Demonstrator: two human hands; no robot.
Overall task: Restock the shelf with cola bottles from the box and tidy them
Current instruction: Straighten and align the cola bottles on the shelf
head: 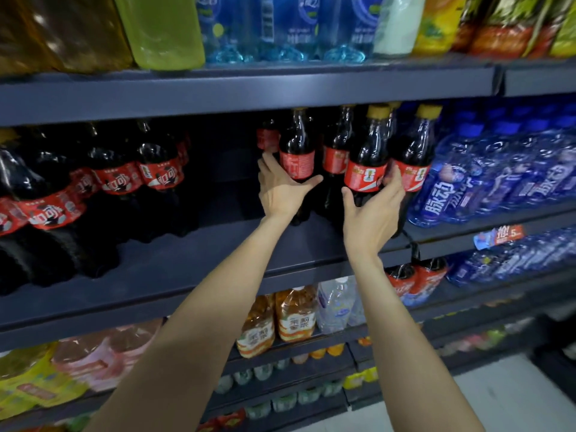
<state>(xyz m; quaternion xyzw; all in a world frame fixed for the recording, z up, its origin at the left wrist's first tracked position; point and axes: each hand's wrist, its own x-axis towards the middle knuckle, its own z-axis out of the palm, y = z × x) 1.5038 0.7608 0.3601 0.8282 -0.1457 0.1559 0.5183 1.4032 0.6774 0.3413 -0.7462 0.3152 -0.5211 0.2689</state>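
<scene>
Several small cola bottles with red labels and yellow caps stand on the dark middle shelf [193,263], right of centre. My left hand [282,190] grips one cola bottle [296,145] around its lower body, thumb on the right side. My right hand [372,210] grips a neighbouring cola bottle [369,151] just below its label. Another yellow-capped cola bottle [416,145] stands right beside it. Large cola bottles [156,169] fill the shelf's left part. No box is in view.
A gap of bare shelf lies between the large and small colas. Blue drink bottles [486,182] crowd the right side. The upper shelf [249,88] hangs low over the caps. Tea bottles [296,313] and water sit on the shelf below.
</scene>
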